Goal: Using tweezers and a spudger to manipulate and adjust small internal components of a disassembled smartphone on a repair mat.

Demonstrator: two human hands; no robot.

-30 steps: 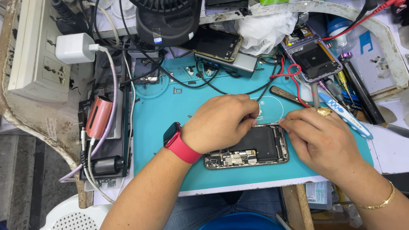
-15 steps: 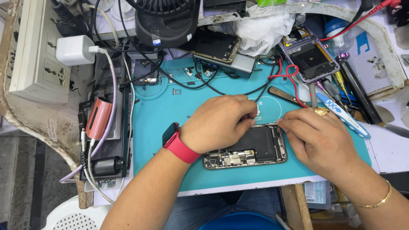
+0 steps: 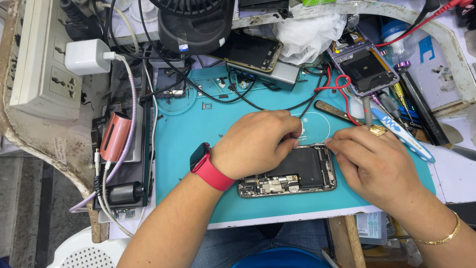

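An opened phone (image 3: 290, 177) with its black battery and circuit board showing lies on a teal work mat (image 3: 188, 144). My left hand (image 3: 258, 144), with a red watch on the wrist, rests over the phone's upper left edge, fingers curled and pinched near the top rim. My right hand (image 3: 372, 166), wearing a gold ring and a bracelet, presses its fingertips on the phone's upper right corner. Whether either hand pinches a small tool or part is hidden by the fingers.
A second opened phone (image 3: 364, 69) lies at the back right with red and black wires (image 3: 342, 92). Screwdrivers and pens (image 3: 401, 124) lie to the right. A fan (image 3: 196, 22), a dark phone (image 3: 248, 52), a white power strip (image 3: 42, 59) and a charger (image 3: 87, 56) stand behind and left.
Both hands have stayed on the phone's top edge; the fingers shifted only slightly. The phone has not moved.
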